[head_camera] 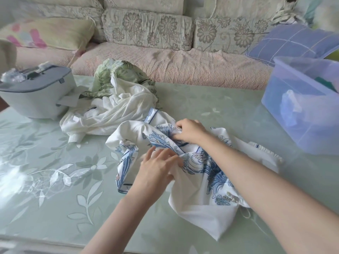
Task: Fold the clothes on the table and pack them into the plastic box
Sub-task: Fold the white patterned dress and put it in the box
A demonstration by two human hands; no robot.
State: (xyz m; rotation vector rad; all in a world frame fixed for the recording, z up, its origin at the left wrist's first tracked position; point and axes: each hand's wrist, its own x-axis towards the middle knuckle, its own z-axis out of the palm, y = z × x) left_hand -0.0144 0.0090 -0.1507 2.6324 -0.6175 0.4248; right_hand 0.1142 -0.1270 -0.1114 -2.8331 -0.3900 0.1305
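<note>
The sofa (pixel 165 57) ran along the far side of the table (pixel 45 180), its pink seat and flowered back cushions filling the top of my view. The table itself carried a pale green cloth with a white leaf pattern. On the table's right end stood the plastic box (pixel 300 114), translucent blue, tilted a little, with some cloth already inside, though I could not tell which pieces. At the table's left end sat a grey-white appliance (pixel 36 92). Near the table's middle lay the blue-and-white printed garment (pixel 201 171), crumpled and unfolded, spread toward the near edge. Behind it, toward the sofa, the white ribbed top (pixel 117 114) lay rumpled, touching the printed piece, and further back the green leaf-print garment (pixel 117 76) was heaped against it.

My right hand (pixel 190 132) rested on the far part of the printed garment, fingers curled and pinching a fold of it. My left hand (pixel 156 169) lay nearer the table's front edge, fingers loosely spread and partly open, pressing on the same garment's cloth; whether it actually gripped anything I could not tell.
</note>
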